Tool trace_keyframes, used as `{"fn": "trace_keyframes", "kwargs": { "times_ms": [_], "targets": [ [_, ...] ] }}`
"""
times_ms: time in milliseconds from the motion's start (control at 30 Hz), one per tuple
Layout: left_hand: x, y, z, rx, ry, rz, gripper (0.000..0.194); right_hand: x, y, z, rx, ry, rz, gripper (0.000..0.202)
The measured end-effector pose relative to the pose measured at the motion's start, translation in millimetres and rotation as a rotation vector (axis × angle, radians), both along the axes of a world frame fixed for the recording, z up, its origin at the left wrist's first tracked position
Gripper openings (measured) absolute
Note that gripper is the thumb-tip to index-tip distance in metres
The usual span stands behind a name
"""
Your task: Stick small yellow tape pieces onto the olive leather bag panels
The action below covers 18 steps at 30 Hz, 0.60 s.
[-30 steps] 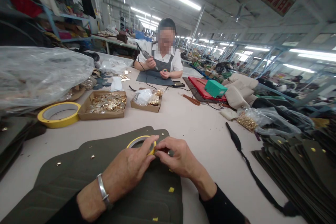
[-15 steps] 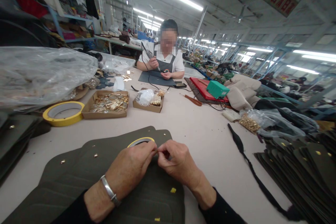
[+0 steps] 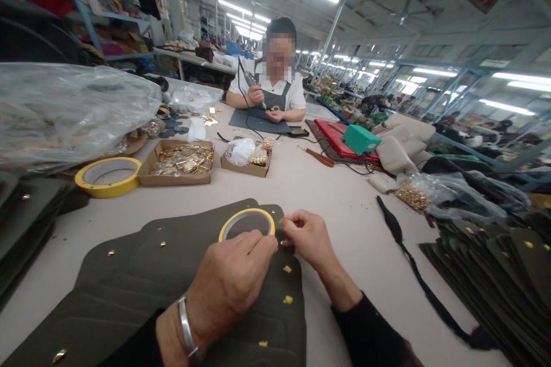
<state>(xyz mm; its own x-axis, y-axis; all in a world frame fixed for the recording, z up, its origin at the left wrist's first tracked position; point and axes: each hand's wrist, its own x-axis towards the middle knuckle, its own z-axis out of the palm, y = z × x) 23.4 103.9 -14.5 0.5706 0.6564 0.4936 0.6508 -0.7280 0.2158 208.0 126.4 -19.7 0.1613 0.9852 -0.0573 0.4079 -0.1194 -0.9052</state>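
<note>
The left hand (image 3: 241, 272) has its fingers bent close around the near side of a small yellow tape roll (image 3: 248, 213) standing out over a pile of dark panels (image 3: 172, 287); the hand itself hides part of the ring. The right hand (image 3: 307, 235), at three o'clock from the roll, pinches a yellow scrap (image 3: 281, 221) between thumb and forefinger.

Around the roll, a cardboard tray of metal pieces (image 3: 176, 179) sits at ten o'clock and a smaller tray (image 3: 247, 169) at twelve — farther on, also towards twelve, a co-worker (image 3: 275, 97) holds a corded tool. A large tape roll (image 3: 114, 189) is between nine and ten, a green box (image 3: 360, 140) near two, a black strap (image 3: 398, 241) past three, with more stacked panels (image 3: 486, 269) beyond it.

Counted: two tape rolls, two trays, one strap, three yellow pieces (image 3: 288, 299) on the near pile's right side.

Half a second ago the hands met at the roll — now they are apart, more of the ring shows, and only two yellow pieces were visible then.
</note>
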Motion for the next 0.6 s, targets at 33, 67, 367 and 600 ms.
{"fn": "trace_keyframes", "kwargs": {
  "times_ms": [33, 67, 367, 600],
  "targets": [
    [-0.1, 1.0, -0.8, -0.030, 0.044, 0.021, 0.019, 8.5, 3.4, -0.2, -0.088, 0.064, 0.031, 0.007],
    [-0.6, 2.8, -2.2, -0.065, 0.101, 0.049, 0.016, 16.4, 5.9, -0.1, -0.173, 0.106, 0.086, 0.008],
    [1.1, 11.4, -6.7, -0.237, 0.386, 0.129, 0.016, 32.9, 6.3, -10.7, -0.343, -0.091, 0.349, 0.008],
    [1.9, 13.2, -13.7, -0.218, 0.316, 0.118, 0.016, 19.9, 2.0, -3.4, -0.147, -0.461, 0.365, 0.013]
  ]
}}
